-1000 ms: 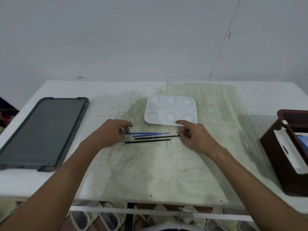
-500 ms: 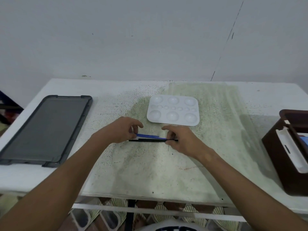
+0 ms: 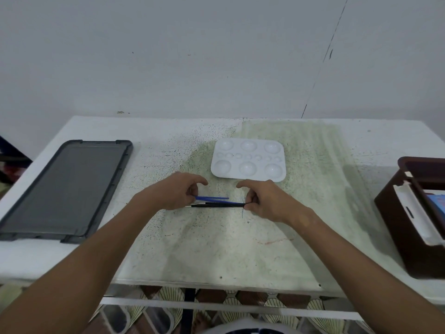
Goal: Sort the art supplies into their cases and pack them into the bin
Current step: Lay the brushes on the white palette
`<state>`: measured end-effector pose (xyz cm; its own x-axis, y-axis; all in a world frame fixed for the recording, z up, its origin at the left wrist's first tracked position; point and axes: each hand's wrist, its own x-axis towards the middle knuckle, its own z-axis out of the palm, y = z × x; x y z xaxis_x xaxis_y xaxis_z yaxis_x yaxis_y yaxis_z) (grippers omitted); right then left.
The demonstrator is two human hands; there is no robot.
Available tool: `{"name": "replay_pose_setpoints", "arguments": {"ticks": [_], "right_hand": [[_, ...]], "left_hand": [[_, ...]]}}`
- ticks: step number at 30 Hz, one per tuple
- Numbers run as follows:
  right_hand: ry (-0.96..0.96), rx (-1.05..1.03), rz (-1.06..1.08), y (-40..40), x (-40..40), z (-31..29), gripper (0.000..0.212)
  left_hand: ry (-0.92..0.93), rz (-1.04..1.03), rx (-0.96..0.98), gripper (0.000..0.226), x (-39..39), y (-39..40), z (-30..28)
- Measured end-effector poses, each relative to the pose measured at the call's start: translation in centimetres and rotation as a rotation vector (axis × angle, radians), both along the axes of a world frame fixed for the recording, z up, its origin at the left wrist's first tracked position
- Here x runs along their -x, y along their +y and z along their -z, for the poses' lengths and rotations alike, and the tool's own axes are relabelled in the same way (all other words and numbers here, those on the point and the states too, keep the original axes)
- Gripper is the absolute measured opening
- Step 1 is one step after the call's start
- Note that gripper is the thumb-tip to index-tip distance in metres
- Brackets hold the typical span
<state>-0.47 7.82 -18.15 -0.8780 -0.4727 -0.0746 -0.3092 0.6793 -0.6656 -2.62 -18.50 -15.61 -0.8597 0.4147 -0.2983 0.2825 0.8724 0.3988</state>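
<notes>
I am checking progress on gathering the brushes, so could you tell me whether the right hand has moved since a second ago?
Yes. The right hand has slid leftward along the white palette's front edge, toward the left hand.

Brushes point(image 3: 218, 203) before palette point(image 3: 248, 160), between hands.

A white surface point(image 3: 168, 237) speckled with dark flecks carries a greenish, stained sheet point(image 3: 301, 213) across its middle and right. Behind it stands a plain pale wall point(image 3: 192, 56) with a thin dark crack point(image 3: 322, 68) running diagonally. Patterned floor point(image 3: 240, 317) shows below the near edge.
</notes>
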Motion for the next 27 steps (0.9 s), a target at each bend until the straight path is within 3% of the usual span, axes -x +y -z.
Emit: {"name": "replay_pose_setpoints", "arguments": {"ticks": [5,12,22,27], "right_hand": [[0.003,-0.006,-0.074,0.5,-0.1,-0.4,0.055],[-0.023,-0.056,-0.110,1.5,0.3,-1.0,0.051],[0.043,-0.031,0.045,5.7,3.2,-4.2,0.053],[0.060,-0.074,0.074,5.7,6.3,-4.0,0.060]], "left_hand": [[-0.056,-0.045,-0.023,0.054,-0.4,-0.5,0.1],[0.000,-0.162,-0.071,0.056,-0.3,-2.8,-0.5],[0.191,-0.214,-0.288,0.063,4.6,0.6,-3.9],[0.139,-0.100,-0.162,0.070,9.7,5.5,-4.3]]}}
